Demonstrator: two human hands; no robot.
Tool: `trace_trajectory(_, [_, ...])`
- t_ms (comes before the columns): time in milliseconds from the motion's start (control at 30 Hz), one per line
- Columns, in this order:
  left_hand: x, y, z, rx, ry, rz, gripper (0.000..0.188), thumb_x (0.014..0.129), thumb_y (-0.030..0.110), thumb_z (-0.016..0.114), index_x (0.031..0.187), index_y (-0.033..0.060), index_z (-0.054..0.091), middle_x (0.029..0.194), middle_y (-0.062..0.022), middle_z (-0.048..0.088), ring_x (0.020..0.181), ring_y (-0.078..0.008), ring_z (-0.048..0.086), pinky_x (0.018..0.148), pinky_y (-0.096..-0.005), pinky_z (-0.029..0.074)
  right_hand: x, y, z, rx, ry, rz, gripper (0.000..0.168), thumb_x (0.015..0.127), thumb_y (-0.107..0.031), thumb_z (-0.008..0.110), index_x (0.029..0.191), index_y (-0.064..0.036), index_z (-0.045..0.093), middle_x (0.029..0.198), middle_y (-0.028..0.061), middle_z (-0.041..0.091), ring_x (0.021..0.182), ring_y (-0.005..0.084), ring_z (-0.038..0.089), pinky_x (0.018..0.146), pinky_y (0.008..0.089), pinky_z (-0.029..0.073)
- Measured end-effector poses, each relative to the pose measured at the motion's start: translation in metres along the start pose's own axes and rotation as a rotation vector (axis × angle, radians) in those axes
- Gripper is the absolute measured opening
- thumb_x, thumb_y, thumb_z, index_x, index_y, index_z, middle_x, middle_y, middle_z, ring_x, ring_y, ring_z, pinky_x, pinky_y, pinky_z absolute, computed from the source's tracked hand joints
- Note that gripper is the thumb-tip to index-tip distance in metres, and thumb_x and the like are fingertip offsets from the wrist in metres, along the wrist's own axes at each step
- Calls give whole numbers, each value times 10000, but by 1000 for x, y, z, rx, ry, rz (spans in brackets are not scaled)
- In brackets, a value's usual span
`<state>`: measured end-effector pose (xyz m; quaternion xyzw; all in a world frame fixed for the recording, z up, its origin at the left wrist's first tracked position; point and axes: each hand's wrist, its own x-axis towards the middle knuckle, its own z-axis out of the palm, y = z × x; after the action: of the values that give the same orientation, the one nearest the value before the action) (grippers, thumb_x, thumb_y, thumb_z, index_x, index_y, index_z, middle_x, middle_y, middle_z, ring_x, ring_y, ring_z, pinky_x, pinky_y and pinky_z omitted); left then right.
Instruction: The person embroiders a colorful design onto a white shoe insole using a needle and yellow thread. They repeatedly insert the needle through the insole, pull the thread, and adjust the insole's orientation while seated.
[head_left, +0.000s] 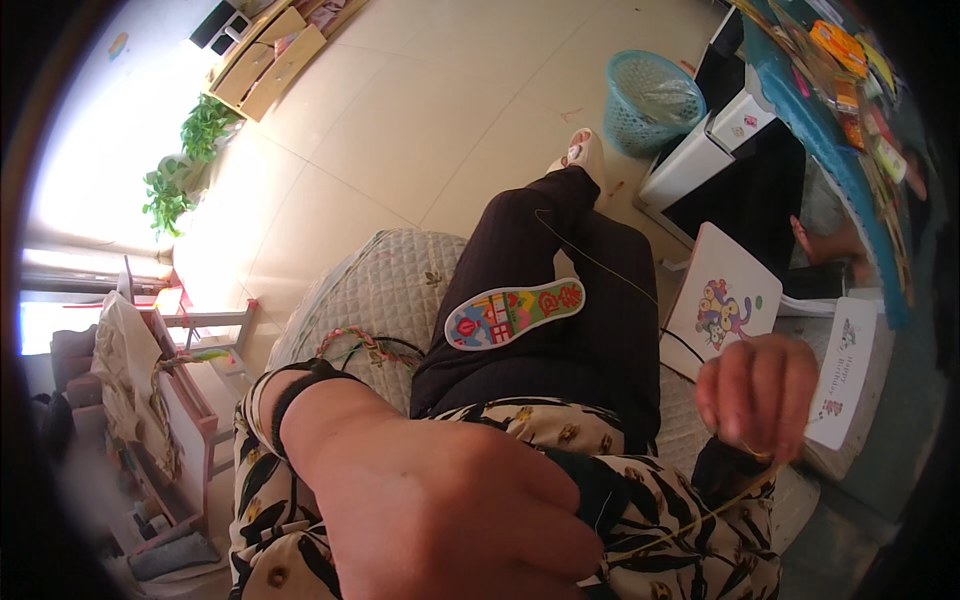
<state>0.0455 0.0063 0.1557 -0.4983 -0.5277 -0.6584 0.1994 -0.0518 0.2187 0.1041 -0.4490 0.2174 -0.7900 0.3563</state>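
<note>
My left hand (465, 502) looms large at the bottom middle, palm turned away, fingers curled in near my blouse. Hair ties circle its wrist. A yellow thread (694, 521) stretches from beside its fingertips up to my right hand (757, 397). The right fingers are closed on this thread, at the right of my lap. A thin pale strand (604, 510) shows by the left fingers; whether it is thread or needle is unclear. On my dark trousers lies an embroidered insole (514, 313), white-edged, with red, blue and green patterns. Another thin thread (592, 259) trails across my leg.
Right of my legs are a notebook with cartoon animals (720, 300) and a white box bearing writing (844, 375). A cluttered table with a blue cloth (810, 112) stands beyond, near a blue wastebasket (622, 112). Another person's limb (832, 244) shows underneath. A quilted seat cover (375, 285) lies left.
</note>
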Motion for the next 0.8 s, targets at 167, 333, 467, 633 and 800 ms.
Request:
trace_trajectory(167, [4, -5, -1, -97, -84, -20, 91, 786, 88, 532, 755, 33, 597, 615, -22, 473, 475, -130, 428, 377, -239, 290, 23, -11, 3, 146, -228, -69, 23, 806, -76, 596, 789, -59, 597, 739, 49, 606, 886, 234, 597, 768, 353, 470])
trace_trajectory(333, [6, -8, 1, -148, -113, -40, 100, 797, 96, 528, 753, 36, 593, 604, -15, 451, 471, -133, 421, 379, -244, 292, 17, -10, 26, 161, -51, -208, 95, 799, 17, 556, 715, -26, 566, 718, 82, 632, 850, 220, 633, 809, 413, 470])
trace_trajectory(467, [8, -10, 3, -176, -123, -43, 108, 806, 103, 524, 752, 37, 590, 595, -11, 433, 467, -135, 415, 381, -247, 294, 21, -17, 21, 256, -172, -115, 89, 815, -10, 539, 727, -1, 546, 733, 132, 608, 822, 268, 633, 726, 425, 495])
trace_trajectory(633, [9, -12, 0, -210, -147, -45, 119, 818, 111, 520, 750, 40, 586, 584, -4, 410, 463, -138, 407, 383, -252, 297, 25, -10, 2, 259, -534, 89, 120, 843, -74, 547, 853, 41, 578, 816, 184, 582, 806, 311, 605, 602, 362, 495])
trace_trajectory(800, [13, -12, -2, -249, -179, -47, 130, 829, 119, 515, 748, 42, 582, 573, 2, 388, 459, -141, 400, 385, -256, 299, 21, -6, 3, 83, -592, 196, 141, 872, -79, 511, 856, 49, 568, 884, 199, 569, 794, 315, 592, 608, 343, 497])
